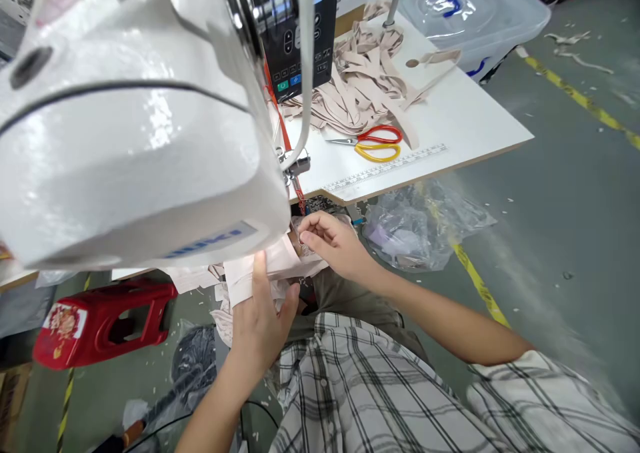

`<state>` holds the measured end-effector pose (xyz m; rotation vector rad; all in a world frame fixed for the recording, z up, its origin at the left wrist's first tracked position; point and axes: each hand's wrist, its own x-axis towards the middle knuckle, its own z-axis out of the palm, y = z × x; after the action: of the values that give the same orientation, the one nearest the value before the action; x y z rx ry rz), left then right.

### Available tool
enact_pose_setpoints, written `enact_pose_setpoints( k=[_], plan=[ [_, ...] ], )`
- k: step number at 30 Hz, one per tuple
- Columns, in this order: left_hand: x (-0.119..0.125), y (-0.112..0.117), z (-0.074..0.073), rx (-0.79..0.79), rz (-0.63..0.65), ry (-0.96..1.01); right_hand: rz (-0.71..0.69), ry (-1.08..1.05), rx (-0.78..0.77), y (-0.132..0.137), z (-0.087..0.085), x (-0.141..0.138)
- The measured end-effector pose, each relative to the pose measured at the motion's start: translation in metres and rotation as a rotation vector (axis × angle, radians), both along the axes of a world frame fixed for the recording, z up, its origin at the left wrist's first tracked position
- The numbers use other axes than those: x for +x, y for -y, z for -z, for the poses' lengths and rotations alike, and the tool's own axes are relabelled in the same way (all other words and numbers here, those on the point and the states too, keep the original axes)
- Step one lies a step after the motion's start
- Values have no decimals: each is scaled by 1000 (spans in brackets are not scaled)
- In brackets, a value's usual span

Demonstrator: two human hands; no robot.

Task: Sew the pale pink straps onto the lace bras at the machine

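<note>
A white sewing machine [150, 166] fills the upper left and hides part of the work beneath its head. Pale pink fabric [270, 261] lies under the machine head and hangs down towards my lap. My left hand [257, 323] rests on this fabric with thumb and fingers apart, the fingertips close to the machine's lower edge. Beside the needle area, my right hand [336, 245] is curled, thumb and forefinger drawn together at the fabric's right end. What sits between those fingertips is too small to make out.
Scissors with red and yellow handles [377, 145] lie on the white tabletop [475, 126], near a printed ruler [390, 167] and heaped beige strips [355, 93]. A control panel [300, 46] stands behind. Below are a red stool [105, 323] and a clear plastic bag [415, 226].
</note>
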<state>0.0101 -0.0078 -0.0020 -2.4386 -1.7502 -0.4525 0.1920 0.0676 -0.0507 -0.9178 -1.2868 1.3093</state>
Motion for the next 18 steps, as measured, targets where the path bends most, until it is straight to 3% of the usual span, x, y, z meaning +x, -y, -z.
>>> enact_pose_setpoints(
  k=[3,9,14,18],
  plan=[
    [-1,0,0,43,10,-3,17,1,5,1,-2,0],
    [4,7,3,-96,-32,28,9,-22,-13,11,-5,-2],
    [31,34,19,42,185,1,-73,-118,-145,44,1,2],
    [28,56,37,-93,274,206,-53,-210,-227,65,3,19]
  ],
)
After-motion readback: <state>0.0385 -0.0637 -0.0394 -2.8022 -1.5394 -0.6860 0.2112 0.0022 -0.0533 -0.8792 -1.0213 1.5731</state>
